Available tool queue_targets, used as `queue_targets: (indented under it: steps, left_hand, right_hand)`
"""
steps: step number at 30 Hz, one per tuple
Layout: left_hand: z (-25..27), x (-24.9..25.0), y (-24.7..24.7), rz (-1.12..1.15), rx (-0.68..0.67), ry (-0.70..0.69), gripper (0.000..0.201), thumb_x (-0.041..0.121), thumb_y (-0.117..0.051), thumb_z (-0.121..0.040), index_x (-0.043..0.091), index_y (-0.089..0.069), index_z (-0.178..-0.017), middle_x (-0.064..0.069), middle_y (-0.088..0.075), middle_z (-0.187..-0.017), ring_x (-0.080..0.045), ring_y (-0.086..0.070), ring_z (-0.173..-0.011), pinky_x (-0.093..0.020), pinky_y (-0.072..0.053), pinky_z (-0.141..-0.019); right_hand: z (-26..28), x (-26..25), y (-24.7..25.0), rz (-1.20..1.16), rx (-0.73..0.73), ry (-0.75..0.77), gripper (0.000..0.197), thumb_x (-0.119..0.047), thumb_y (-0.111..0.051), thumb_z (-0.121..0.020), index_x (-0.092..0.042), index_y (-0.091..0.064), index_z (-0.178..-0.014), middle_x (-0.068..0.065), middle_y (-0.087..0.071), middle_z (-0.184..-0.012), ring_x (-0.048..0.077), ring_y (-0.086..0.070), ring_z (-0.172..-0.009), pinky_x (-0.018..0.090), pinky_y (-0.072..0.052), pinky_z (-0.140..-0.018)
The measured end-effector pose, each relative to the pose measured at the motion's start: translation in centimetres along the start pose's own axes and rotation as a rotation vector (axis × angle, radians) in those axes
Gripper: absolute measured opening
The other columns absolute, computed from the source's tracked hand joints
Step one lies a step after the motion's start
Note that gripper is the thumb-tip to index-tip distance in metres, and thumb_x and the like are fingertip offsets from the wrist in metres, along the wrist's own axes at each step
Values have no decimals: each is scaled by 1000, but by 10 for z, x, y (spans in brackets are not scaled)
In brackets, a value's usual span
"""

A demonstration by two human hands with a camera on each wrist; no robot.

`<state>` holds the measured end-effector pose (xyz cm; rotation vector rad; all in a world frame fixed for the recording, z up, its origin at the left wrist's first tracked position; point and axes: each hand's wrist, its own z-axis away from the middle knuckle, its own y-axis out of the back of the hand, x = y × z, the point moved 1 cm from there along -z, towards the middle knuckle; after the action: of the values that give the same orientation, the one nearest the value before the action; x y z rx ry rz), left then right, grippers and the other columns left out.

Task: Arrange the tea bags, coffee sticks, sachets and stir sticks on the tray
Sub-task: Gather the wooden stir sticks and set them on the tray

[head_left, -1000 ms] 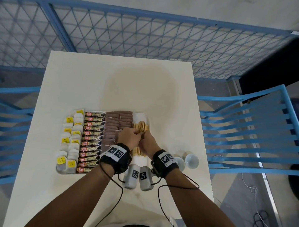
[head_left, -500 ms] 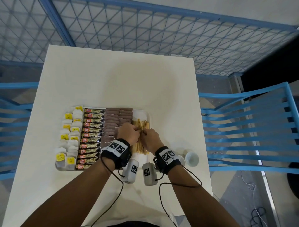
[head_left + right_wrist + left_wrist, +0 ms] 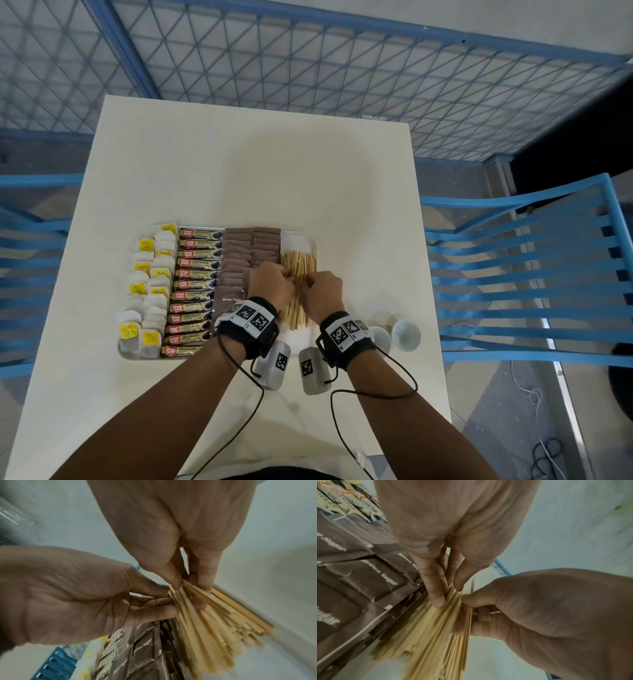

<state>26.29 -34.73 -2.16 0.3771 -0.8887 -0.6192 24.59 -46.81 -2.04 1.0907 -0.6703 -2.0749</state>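
Both hands are down in the right end of the tray (image 3: 317, 246), working the stir sticks (image 3: 298, 270). The left hand (image 3: 271, 286) pinches a few sticks at their middle, thumb against fingertips; the right hand (image 3: 323, 291) pinches its own thin sheaf just beside it. Left of the sticks on the tray lie the brown sachets (image 3: 251, 253), then the coffee sticks (image 3: 195, 274), then the tea bags (image 3: 150, 291). These sticks look light, thin and stiff, likely to fan out and slide, so I'd hold them mid-length, squeezed flat together.
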Motion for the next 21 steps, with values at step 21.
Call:
queue_targets:
  steps: [21]
  left_hand:
    - [24,-33,7,-704,-14,-611,60,64,-66,-78,19,-62,-117,-1,-54,-115,-23,-48,-108,-45,-46,-99]
  right_hand:
    - [24,22,12,69,-49,277,53,-27,-84,-74,-11,-61,-119,5,-55,-114,23,-52,-102,39,-51,-93]
